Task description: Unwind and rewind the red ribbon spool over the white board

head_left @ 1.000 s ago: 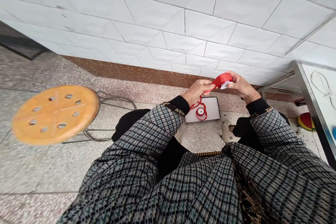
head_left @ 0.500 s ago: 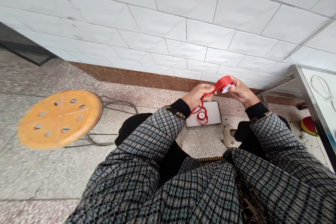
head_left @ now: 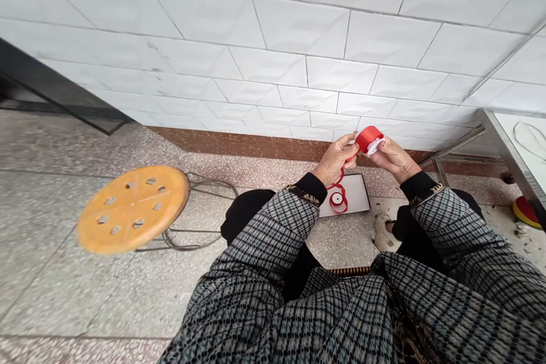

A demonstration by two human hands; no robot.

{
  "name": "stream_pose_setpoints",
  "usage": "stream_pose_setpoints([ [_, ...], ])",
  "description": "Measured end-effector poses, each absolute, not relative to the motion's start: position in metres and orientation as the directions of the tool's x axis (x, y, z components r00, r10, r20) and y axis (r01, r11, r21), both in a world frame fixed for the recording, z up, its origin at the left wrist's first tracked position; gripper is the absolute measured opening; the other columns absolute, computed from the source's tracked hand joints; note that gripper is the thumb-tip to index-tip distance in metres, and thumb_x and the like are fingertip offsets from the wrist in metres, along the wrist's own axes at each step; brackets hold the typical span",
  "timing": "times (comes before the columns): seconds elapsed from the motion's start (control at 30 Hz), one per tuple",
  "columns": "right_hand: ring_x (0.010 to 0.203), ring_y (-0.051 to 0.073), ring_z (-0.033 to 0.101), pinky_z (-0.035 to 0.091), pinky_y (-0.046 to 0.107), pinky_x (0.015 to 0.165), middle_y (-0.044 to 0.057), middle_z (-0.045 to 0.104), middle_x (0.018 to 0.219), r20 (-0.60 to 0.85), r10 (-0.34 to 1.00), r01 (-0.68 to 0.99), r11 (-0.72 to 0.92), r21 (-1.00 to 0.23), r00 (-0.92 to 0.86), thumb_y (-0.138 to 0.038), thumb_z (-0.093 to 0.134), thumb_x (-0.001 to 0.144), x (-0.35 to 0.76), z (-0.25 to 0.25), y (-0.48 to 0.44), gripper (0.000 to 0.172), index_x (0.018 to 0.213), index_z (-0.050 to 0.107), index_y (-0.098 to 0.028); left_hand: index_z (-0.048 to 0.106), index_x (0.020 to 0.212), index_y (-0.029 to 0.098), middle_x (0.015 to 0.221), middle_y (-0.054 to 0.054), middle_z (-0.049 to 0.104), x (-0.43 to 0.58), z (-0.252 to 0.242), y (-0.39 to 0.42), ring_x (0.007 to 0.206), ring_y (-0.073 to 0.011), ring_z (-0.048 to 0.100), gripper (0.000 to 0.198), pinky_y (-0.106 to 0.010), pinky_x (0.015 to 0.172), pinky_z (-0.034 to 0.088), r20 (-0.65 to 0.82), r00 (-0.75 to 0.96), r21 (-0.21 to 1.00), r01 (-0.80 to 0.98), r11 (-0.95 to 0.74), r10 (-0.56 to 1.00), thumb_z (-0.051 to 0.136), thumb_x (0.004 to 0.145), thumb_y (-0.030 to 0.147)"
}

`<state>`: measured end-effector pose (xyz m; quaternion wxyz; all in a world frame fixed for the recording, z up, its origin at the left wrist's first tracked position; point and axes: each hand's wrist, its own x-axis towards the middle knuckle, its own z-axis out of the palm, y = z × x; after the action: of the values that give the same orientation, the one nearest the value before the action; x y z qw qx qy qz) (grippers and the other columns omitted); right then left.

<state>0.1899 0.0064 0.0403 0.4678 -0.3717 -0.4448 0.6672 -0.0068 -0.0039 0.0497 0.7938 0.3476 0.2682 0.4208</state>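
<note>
Between my two hands, above the floor, is a white spool wound with red ribbon. My right hand grips the spool by its white rim from the right. The fingers of my left hand are closed on the red ribbon, close against the spool's left side. A loose length of ribbon hangs from below my left hand toward a shallow white tray with a dark edge. In the tray lies a smaller spool of red ribbon, with loops of ribbon around it.
An orange round stool with holes in its seat stands on the left. A metal-framed table is on the right, a red and yellow round object beneath it. The white tiled wall rises in front.
My left hand has come closer to the spool, and the stretch of ribbon between them has shortened. The view has shifted, so the stool and tray sit further right and lower.
</note>
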Motion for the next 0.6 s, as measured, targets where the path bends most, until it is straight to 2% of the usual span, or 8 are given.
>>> stream_pose_setpoints([
  [0.17, 0.098, 0.025, 0.069, 0.062, 0.039, 0.087, 0.006, 0.075, 0.101, -0.052, 0.946, -0.353, -0.170, -0.920, -0.320, -0.077, 0.097, 0.061, 0.177, 0.034, -0.002, 0.075, 0.111, 0.072, -0.028, 0.061, 0.103, 0.020, 0.056, 0.013, 0.051, -0.014, 0.052, -0.001, 0.039, -0.0024, 0.029, 0.052, -0.021, 0.051, 0.025, -0.069, 0.567, 0.797, -0.464, 0.387, 0.821, 0.096, 0.074, 0.045],
  [0.27, 0.091, 0.022, 0.068, 0.061, 0.036, 0.086, 0.004, 0.074, 0.096, -0.077, 0.923, -0.307, -0.203, -0.930, -0.377, -0.073, 0.099, 0.062, 0.181, 0.038, -0.001, 0.070, 0.106, 0.073, -0.025, 0.059, 0.099, 0.020, 0.057, 0.012, 0.051, -0.021, 0.056, -0.001, 0.040, -0.0018, 0.029, 0.051, -0.021, 0.051, 0.026, -0.072, 0.577, 0.815, -0.436, 0.382, 0.813, 0.097, 0.074, 0.045],
  [0.3, 0.089, 0.020, 0.068, 0.060, 0.035, 0.086, 0.004, 0.075, 0.095, -0.086, 0.912, -0.270, -0.208, -0.940, -0.402, -0.067, 0.102, 0.061, 0.185, 0.042, 0.000, 0.068, 0.104, 0.073, -0.024, 0.059, 0.098, 0.020, 0.058, 0.011, 0.052, -0.024, 0.058, -0.001, 0.040, -0.0016, 0.029, 0.050, -0.020, 0.051, 0.026, -0.092, 0.584, 0.822, -0.413, 0.393, 0.806, 0.096, 0.076, 0.044],
  [0.37, 0.095, 0.019, 0.070, 0.060, 0.033, 0.092, 0.004, 0.077, 0.105, -0.084, 0.889, -0.172, -0.179, -0.969, -0.451, -0.053, 0.106, 0.059, 0.194, 0.053, 0.000, 0.071, 0.115, 0.075, -0.023, 0.059, 0.096, 0.019, 0.059, 0.010, 0.053, -0.029, 0.061, -0.003, 0.040, -0.0015, 0.030, 0.044, -0.020, 0.050, 0.026, -0.151, 0.607, 0.834, -0.346, 0.430, 0.781, 0.094, 0.080, 0.040],
  [0.43, 0.102, 0.022, 0.071, 0.061, 0.037, 0.096, 0.005, 0.078, 0.114, -0.088, 0.862, -0.072, -0.142, -0.987, -0.499, -0.048, 0.105, 0.061, 0.202, 0.064, 0.000, 0.074, 0.123, 0.074, -0.023, 0.059, 0.094, 0.018, 0.059, 0.010, 0.051, -0.034, 0.063, -0.005, 0.040, -0.0012, 0.030, 0.039, -0.019, 0.048, 0.024, -0.204, 0.627, 0.843, -0.278, 0.461, 0.752, 0.092, 0.082, 0.035],
  [0.5, 0.108, 0.023, 0.071, 0.060, 0.040, 0.101, 0.006, 0.078, 0.121, -0.106, 0.826, 0.066, -0.083, -0.994, -0.553, -0.043, 0.102, 0.068, 0.206, 0.071, 0.000, 0.067, 0.125, 0.074, -0.022, 0.061, 0.092, 0.017, 0.061, 0.009, 0.053, -0.038, 0.063, -0.006, 0.041, -0.0007, 0.031, 0.033, -0.019, 0.047, 0.023, -0.267, 0.650, 0.856, -0.178, 0.485, 0.712, 0.090, 0.085, 0.030],
  [0.6, 0.108, 0.023, 0.070, 0.059, 0.042, 0.104, 0.003, 0.077, 0.115, -0.107, 0.817, 0.186, 0.000, -0.983, -0.566, -0.035, 0.100, 0.068, 0.205, 0.071, 0.001, 0.060, 0.121, 0.075, -0.023, 0.063, 0.094, 0.016, 0.064, 0.008, 0.054, -0.045, 0.063, -0.006, 0.043, -0.0006, 0.033, 0.027, -0.018, 0.046, 0.022, -0.297, 0.638, 0.874, -0.118, 0.472, 0.711, 0.087, 0.090, 0.029],
])
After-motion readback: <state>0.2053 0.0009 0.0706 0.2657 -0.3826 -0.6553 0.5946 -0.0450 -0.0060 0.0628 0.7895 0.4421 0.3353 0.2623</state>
